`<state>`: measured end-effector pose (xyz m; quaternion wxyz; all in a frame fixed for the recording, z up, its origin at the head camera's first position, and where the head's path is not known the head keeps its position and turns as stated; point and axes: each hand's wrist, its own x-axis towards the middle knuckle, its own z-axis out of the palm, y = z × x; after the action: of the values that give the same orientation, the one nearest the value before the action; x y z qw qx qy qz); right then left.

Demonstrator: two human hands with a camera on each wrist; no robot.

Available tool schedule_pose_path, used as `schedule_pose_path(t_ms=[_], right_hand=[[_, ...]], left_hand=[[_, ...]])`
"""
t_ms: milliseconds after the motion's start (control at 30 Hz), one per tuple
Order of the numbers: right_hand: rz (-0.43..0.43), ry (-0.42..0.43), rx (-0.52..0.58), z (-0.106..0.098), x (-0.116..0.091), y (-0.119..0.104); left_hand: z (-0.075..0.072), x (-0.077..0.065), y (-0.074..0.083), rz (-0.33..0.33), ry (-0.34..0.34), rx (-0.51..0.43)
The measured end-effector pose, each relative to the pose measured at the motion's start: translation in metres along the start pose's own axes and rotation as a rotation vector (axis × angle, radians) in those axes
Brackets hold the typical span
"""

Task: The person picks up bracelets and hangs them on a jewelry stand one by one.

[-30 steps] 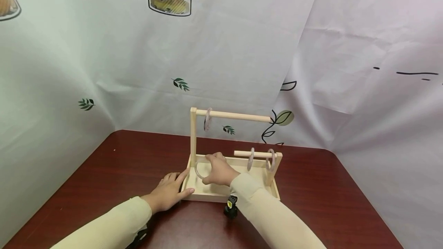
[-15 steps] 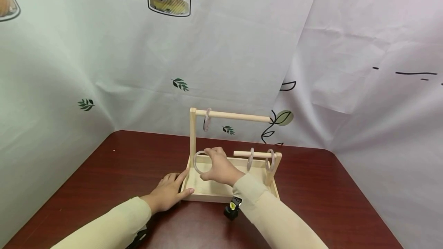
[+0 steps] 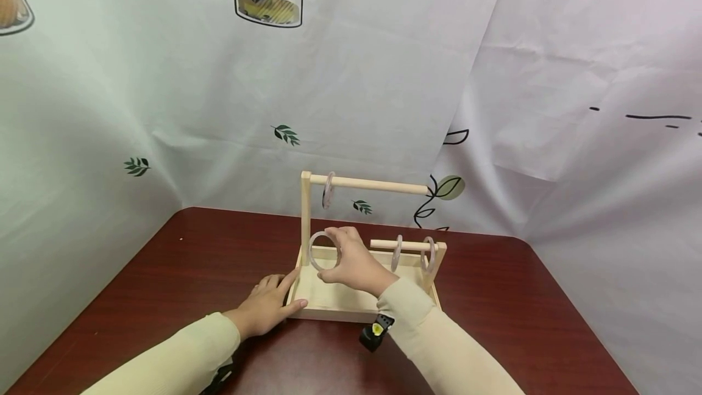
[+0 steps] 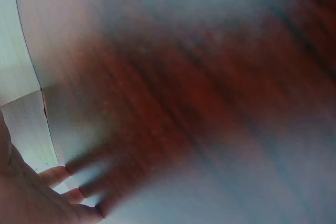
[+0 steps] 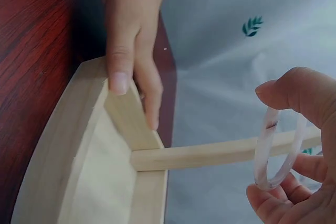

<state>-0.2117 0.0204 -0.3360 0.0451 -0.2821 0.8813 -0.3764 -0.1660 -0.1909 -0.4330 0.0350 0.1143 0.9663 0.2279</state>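
My right hand [image 3: 353, 264] pinches a pale, translucent bangle [image 3: 311, 252] between thumb and fingertips, over the left part of a wooden tray [image 3: 340, 314]. Up close in the right wrist view, the bangle [image 5: 261, 163] shows a small dark streak, and a wooden post passes behind it. My left hand [image 3: 265, 303] rests at the tray's left end, thumb on the front corner and index finger along the side. Another bangle [image 3: 328, 194] hangs near the post on the upper bar [image 3: 378, 184]. Two more, a left bangle [image 3: 397, 253] and a right bangle [image 3: 432, 255], hang on the lower bar [image 3: 412, 245].
The upper bar juts rightward from a tall post [image 3: 305, 218] at the tray's left; its right end is free. A short post [image 3: 437, 264] carries the lower bar, whose free end points left. Dark red tabletop [image 3: 493, 309] surrounds the tray, with printed cloth [image 3: 351, 78] behind.
My right hand has lifted the bangle from low in the tray, and the ring now faces the head camera more fully. The left hand stays in place.
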Motion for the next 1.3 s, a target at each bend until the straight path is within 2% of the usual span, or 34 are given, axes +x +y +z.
schedule_pose_path(t_ms=[300,633,800,1133,1300], right_hand=[[-0.045,0.063,0.046,-0.014,-0.007,-0.002],[-0.045,0.122,0.139,-0.031,-0.013,-0.003],[-0.035,0.147,0.141,-0.038,-0.014,-0.002],[0.007,0.206,0.245,-0.052,-0.017,0.000],[0.013,0.242,0.230,-0.061,-0.020,0.001]], left_hand=[[0.000,0.000,0.000,0.015,0.012,0.001],[0.002,0.001,0.000,0.010,0.011,-0.001],[0.002,0.001,-0.001,0.004,0.007,0.001],[0.001,0.001,0.000,0.002,0.013,0.012],[0.002,0.001,0.001,0.010,0.015,0.006]])
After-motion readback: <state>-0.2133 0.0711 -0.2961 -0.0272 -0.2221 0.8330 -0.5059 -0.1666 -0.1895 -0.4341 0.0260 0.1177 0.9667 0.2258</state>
